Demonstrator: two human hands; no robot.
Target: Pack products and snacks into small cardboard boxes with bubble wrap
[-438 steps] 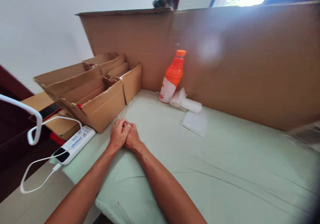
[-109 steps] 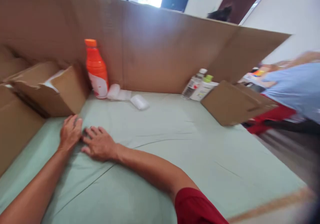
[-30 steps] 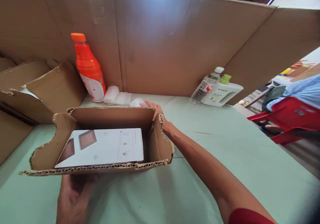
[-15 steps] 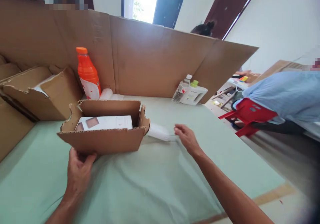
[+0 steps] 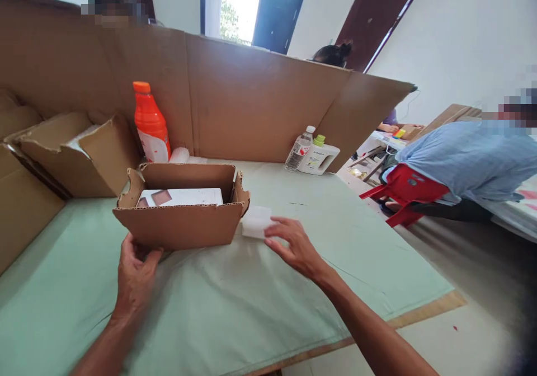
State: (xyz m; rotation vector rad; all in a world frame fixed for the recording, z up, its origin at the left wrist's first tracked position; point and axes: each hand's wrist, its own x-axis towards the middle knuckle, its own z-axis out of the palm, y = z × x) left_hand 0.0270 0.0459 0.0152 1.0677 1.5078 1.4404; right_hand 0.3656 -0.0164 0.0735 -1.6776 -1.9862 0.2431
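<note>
An open-topped cardboard box (image 5: 180,225) stands on the green cloth in front of me, with a white printed carton (image 5: 193,197) lying inside. My left hand (image 5: 136,269) grips the lower left corner of the box, its fingers partly hidden under the edge. To the right of the box lies a whitish, translucent piece (image 5: 255,223) that looks like plastic wrap; its exact kind is unclear. At its right edge is my right hand (image 5: 293,244), thumb and fingers apart, with the fingertips touching or just over it.
An orange bottle (image 5: 151,124) stands behind the box, near more cardboard boxes (image 5: 79,158) on the left. A clear bottle (image 5: 298,151) and a white jug (image 5: 319,159) are by the cardboard partition (image 5: 260,102). Right of the table, a person sits on a red chair (image 5: 406,188).
My right hand has moved left to the translucent piece, and its fingers have spread. The left hand stays at the box corner. The view has shifted slightly.
</note>
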